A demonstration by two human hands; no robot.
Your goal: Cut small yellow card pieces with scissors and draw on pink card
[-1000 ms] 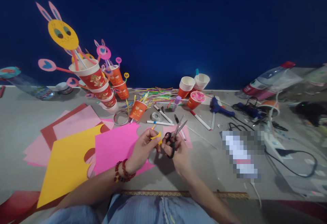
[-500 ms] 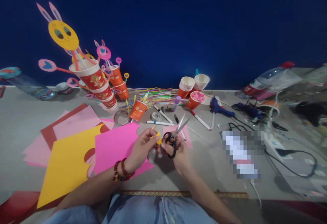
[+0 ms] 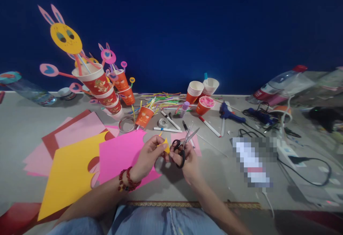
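Between the thumb and fingers of my left hand (image 3: 150, 154) is pinched a small piece of yellow paper (image 3: 166, 146). My right hand (image 3: 189, 163) grips black-handled scissors (image 3: 182, 147), whose slightly parted blades point up and away from me. The right fingertips are close to the yellow piece; whether they touch it I cannot tell. Under my left hand lies a bright pink sheet (image 3: 118, 152) with rounded cut-outs at its edge. A pale pink paper piece (image 3: 198, 147) rests on the table behind the scissors, partly hidden by them.
Yellow paper (image 3: 69, 170) lies at the left. Behind it stand stacked red cups (image 3: 108, 99) with paper rabbit figures. An orange cup of sticks (image 3: 144, 116), a tape roll (image 3: 163, 122), markers (image 3: 210, 126) and a blue glue gun (image 3: 232, 114) line the back. Cables (image 3: 308, 161) run at the right.
Both hands stay in nearly the same place. The scissors have turned slightly, with their blades closer together. The left hand keeps its pinch on the yellow paper.
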